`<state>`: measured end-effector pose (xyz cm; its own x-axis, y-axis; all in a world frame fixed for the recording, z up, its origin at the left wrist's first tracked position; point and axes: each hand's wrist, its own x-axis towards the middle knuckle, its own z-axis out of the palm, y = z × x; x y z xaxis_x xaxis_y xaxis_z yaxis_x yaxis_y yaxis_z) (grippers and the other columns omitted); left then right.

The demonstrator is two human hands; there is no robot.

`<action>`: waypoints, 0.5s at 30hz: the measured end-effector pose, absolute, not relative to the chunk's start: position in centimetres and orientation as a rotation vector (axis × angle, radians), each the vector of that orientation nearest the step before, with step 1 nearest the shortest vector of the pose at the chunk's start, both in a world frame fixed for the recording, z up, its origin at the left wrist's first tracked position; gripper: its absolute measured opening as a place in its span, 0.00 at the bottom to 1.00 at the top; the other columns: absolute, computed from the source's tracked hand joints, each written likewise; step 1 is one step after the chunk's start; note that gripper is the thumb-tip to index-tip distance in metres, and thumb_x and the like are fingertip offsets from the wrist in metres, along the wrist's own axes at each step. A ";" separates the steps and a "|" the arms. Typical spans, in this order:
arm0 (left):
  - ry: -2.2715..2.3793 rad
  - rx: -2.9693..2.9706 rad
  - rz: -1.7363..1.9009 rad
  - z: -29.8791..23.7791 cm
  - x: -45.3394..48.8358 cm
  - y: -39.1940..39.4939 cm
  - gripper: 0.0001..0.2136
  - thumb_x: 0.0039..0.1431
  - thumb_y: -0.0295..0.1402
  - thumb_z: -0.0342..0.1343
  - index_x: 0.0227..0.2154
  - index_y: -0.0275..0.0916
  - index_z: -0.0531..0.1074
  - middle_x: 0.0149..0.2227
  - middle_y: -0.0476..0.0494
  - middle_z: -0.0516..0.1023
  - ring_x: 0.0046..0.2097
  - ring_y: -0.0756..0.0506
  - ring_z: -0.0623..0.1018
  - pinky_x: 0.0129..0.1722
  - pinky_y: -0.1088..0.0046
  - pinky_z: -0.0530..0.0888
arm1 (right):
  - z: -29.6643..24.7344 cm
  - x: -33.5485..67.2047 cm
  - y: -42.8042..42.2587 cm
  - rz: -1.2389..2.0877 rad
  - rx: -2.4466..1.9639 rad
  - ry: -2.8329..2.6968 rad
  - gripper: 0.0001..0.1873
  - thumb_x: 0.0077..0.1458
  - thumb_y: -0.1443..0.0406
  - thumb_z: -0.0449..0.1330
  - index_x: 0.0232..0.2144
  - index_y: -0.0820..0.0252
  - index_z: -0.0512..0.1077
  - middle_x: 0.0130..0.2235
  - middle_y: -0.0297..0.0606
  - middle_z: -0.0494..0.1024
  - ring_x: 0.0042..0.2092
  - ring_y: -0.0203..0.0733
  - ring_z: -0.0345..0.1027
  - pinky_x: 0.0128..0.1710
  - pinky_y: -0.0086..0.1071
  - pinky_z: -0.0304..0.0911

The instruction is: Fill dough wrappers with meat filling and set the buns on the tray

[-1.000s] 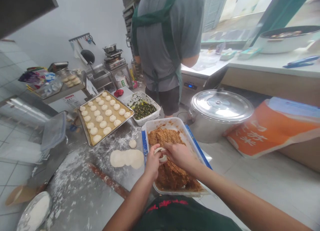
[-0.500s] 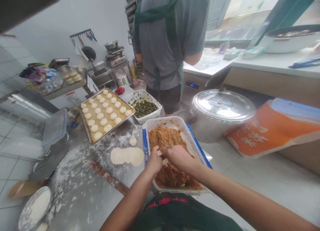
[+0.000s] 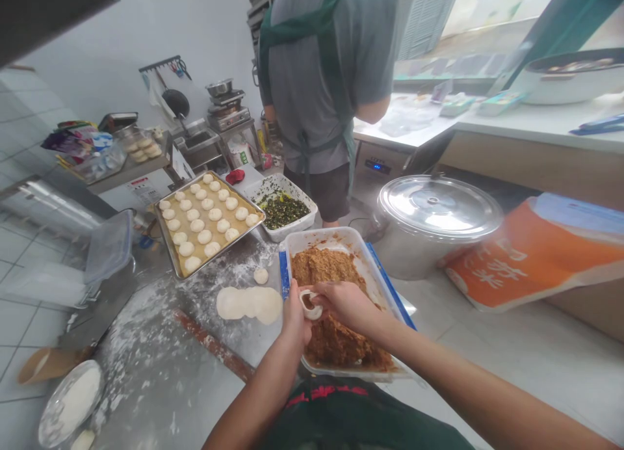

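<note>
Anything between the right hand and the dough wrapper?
Nothing visible. The right hand touches the wrapper, which is held in the left hand, above the brown filling.

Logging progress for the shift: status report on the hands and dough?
Left hand and right hand both on dough wrapper. Over tub of brown filling. Nothing blocking the hands.

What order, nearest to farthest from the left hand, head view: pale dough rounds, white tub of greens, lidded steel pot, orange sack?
1. Pale dough rounds, left.
2. White greens tub, ahead.
3. Lidded steel pot, right.
4. Orange sack, farther right.
</note>
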<state>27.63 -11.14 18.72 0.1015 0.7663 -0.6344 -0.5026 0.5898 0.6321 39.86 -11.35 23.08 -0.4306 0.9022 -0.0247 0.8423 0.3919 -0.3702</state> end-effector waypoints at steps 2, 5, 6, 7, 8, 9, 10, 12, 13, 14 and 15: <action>1.191 0.384 1.007 18.0 28.1 -11.2 0.22 0.53 0.51 0.43 0.28 0.36 0.68 0.22 0.47 0.69 0.24 0.49 0.70 0.25 0.72 0.68 | 23.4 39.6 -11.5 0.473 -1.529 -2.538 0.06 0.53 0.68 0.51 0.30 0.60 0.68 0.32 0.39 0.76 0.33 0.38 0.70 0.28 0.26 0.53; 1.218 0.496 1.056 17.5 28.6 -11.4 0.23 0.51 0.54 0.43 0.26 0.36 0.69 0.22 0.46 0.70 0.24 0.49 0.70 0.24 0.74 0.66 | 24.1 39.4 -11.8 0.373 -1.508 -2.640 0.04 0.50 0.70 0.53 0.29 0.62 0.67 0.32 0.41 0.75 0.32 0.40 0.70 0.27 0.27 0.53; 1.217 0.507 1.064 17.5 28.7 -11.5 0.23 0.51 0.54 0.43 0.26 0.36 0.69 0.22 0.46 0.71 0.25 0.49 0.70 0.24 0.74 0.65 | 24.3 39.3 -11.9 0.339 -1.507 -2.647 0.04 0.50 0.70 0.53 0.30 0.62 0.67 0.31 0.41 0.75 0.32 0.40 0.70 0.27 0.28 0.53; 1.216 0.508 1.072 17.5 28.7 -11.5 0.23 0.51 0.54 0.44 0.26 0.36 0.68 0.23 0.46 0.71 0.26 0.49 0.71 0.24 0.74 0.65 | 24.5 39.2 -11.9 0.310 -1.514 -2.638 0.05 0.50 0.70 0.53 0.32 0.63 0.67 0.30 0.41 0.75 0.31 0.41 0.70 0.27 0.28 0.53; 1.218 0.505 1.082 17.6 28.7 -11.5 0.23 0.50 0.54 0.44 0.26 0.36 0.68 0.25 0.46 0.72 0.27 0.49 0.71 0.25 0.74 0.65 | 24.6 39.1 -11.9 0.290 -1.522 -2.624 0.06 0.50 0.70 0.53 0.34 0.63 0.66 0.30 0.40 0.75 0.31 0.42 0.70 0.26 0.28 0.53; 1.221 0.494 1.088 17.7 28.7 -11.5 0.23 0.50 0.54 0.44 0.26 0.36 0.68 0.25 0.45 0.72 0.28 0.48 0.72 0.25 0.74 0.66 | 24.7 39.0 -11.9 0.278 -1.521 -2.617 0.08 0.50 0.69 0.53 0.35 0.63 0.65 0.29 0.40 0.75 0.31 0.42 0.70 0.25 0.28 0.53; 1.222 0.478 1.087 17.9 28.7 -11.5 0.23 0.50 0.54 0.44 0.26 0.37 0.68 0.26 0.45 0.73 0.29 0.48 0.72 0.26 0.74 0.66 | 24.7 39.0 -11.9 0.270 -1.521 -2.618 0.09 0.50 0.69 0.53 0.37 0.63 0.65 0.29 0.39 0.75 0.31 0.42 0.70 0.25 0.28 0.53; 1.216 0.454 1.080 18.2 28.5 -11.4 0.24 0.50 0.55 0.42 0.26 0.36 0.68 0.26 0.45 0.73 0.29 0.48 0.73 0.27 0.74 0.67 | 24.6 38.9 -11.8 0.260 -1.540 -2.634 0.09 0.50 0.69 0.54 0.37 0.63 0.65 0.30 0.40 0.75 0.31 0.42 0.70 0.25 0.28 0.53; 1.209 0.449 1.073 18.4 28.4 -11.4 0.25 0.50 0.56 0.41 0.25 0.36 0.68 0.25 0.45 0.73 0.29 0.48 0.73 0.27 0.74 0.67 | 24.5 38.9 -11.7 0.252 -1.563 -2.641 0.09 0.50 0.69 0.54 0.36 0.62 0.65 0.31 0.41 0.75 0.31 0.42 0.70 0.25 0.28 0.53; 1.203 0.447 1.064 18.5 28.2 -11.3 0.26 0.50 0.57 0.40 0.25 0.36 0.68 0.24 0.45 0.73 0.28 0.48 0.72 0.26 0.74 0.68 | 24.4 38.9 -11.6 0.242 -1.590 -2.643 0.09 0.49 0.69 0.55 0.36 0.62 0.65 0.32 0.41 0.75 0.32 0.42 0.70 0.26 0.28 0.54; 1.199 0.447 1.050 18.6 28.1 -11.3 0.27 0.49 0.57 0.40 0.26 0.36 0.69 0.23 0.46 0.72 0.27 0.48 0.72 0.26 0.73 0.68 | 24.3 38.9 -11.6 0.233 -1.614 -2.643 0.09 0.49 0.69 0.55 0.36 0.62 0.66 0.33 0.42 0.75 0.32 0.42 0.70 0.27 0.28 0.54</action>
